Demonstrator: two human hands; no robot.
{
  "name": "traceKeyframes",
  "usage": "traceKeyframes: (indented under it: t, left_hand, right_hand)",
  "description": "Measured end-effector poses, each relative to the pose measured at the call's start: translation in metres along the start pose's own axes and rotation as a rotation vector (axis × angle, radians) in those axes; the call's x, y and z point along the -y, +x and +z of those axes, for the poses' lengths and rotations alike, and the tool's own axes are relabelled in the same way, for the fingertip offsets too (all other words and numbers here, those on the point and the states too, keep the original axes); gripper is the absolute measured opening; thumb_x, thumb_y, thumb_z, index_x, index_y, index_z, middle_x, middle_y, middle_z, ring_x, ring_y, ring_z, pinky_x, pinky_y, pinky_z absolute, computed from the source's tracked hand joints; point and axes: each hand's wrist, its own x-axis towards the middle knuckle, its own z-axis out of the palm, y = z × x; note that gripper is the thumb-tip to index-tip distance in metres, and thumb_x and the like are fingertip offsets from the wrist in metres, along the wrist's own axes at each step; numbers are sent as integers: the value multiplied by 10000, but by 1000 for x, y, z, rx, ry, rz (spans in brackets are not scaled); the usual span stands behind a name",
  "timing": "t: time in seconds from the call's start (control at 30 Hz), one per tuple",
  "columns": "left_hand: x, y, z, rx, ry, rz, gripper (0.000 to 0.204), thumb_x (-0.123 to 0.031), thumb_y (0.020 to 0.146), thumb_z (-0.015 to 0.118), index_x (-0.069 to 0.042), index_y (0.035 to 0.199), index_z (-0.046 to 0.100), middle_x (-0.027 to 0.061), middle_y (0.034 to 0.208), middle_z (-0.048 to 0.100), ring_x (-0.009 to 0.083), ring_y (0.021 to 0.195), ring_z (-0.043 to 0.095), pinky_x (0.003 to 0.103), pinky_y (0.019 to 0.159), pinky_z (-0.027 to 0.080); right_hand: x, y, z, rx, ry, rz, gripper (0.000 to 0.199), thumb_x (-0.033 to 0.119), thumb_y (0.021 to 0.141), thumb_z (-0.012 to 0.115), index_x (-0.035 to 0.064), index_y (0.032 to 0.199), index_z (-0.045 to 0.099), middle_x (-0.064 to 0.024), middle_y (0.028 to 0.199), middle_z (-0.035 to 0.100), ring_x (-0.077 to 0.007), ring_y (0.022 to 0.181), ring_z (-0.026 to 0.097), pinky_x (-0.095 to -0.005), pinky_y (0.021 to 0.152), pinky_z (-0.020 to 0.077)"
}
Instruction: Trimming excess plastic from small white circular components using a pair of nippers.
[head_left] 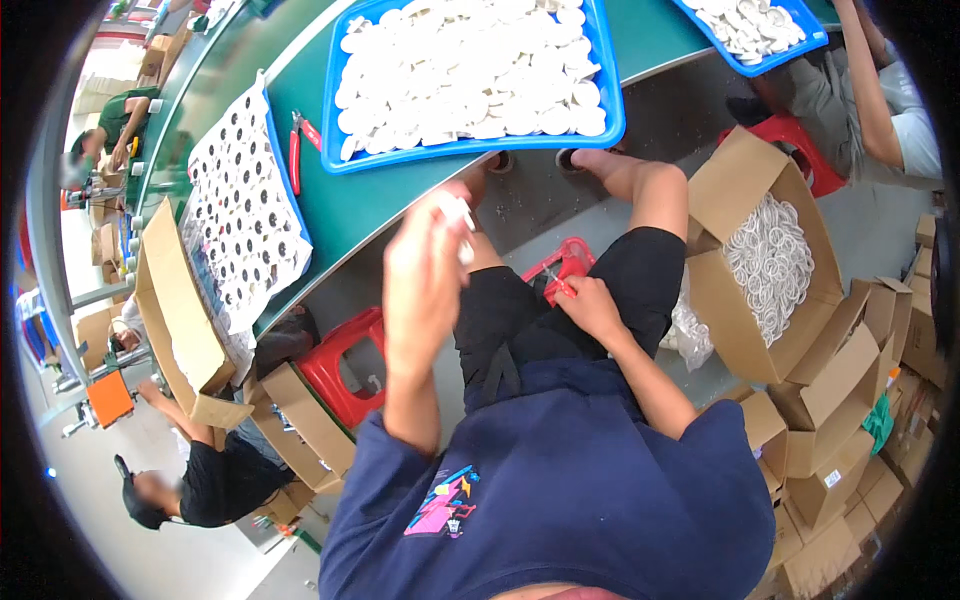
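Observation:
My left hand (425, 275) is raised in front of the table edge, its fingers closed on small white plastic pieces (457, 212). Their exact shape is blurred. Low between my thighs, my right hand (592, 308) is closed around what look like red-handled pliers (567, 272), partly hidden by the fingers. Beyond my left hand, a blue tray (475, 148) on the table holds a heap of round white plastic parts (465, 75). Another pair of red-handled pliers (296, 150) lies on the table left of this tray.
A sheet with rows of black-centred round parts (245, 200) lies at the left. An open carton (715, 290) of white rings (770, 265) stands right of my legs. Several cartons fill the lower right. Co-workers sit at both sides; a red stool (345, 365) stands left.

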Motion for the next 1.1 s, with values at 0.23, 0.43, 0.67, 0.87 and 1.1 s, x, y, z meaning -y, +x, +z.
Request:
traceKeyframes:
  t: [0.23,0.43,0.67,0.87,1.1]
  left_hand:
    - [-37,71,-24,-250,30,254,521,-367,1068,407,45,1381,468,28,799,537,79,600,484,203,545,393]
    - [1,41,-7,-17,-339,-51,462,-367,1064,408,21,1283,530,8,780,566,53,555,490,193,473,355]
    - [63,-28,53,644,-590,-429,439,-331,1075,388,-41,1401,430,3,776,540,69,577,498,207,499,394]
    - [84,-41,60,636,-652,-497,430,-335,1076,380,-59,1405,408,2,773,525,75,581,492,208,494,386]
    - [108,-49,52,787,-638,-570,390,-396,1072,365,-48,1155,519,8,765,525,67,565,471,205,466,376]
  right_hand:
    - [8,-5,-6,21,68,0,251,229,825,643,-20,850,658,-266,784,641,-438,797,651,-484,708,511]
    - [42,-21,-38,-80,325,42,224,193,901,638,-30,889,621,-205,729,615,-262,651,631,-342,658,483]
    - [109,-38,-73,-64,601,-263,203,113,881,687,-34,1015,647,-119,896,678,-165,847,649,-311,783,500]
    - [98,-38,-70,2,490,-243,193,141,879,702,-26,954,642,-105,829,662,-158,759,627,-312,725,492]
    - [82,-36,-82,147,453,-183,227,182,898,693,-30,966,650,-153,842,669,-170,748,628,-326,709,490]
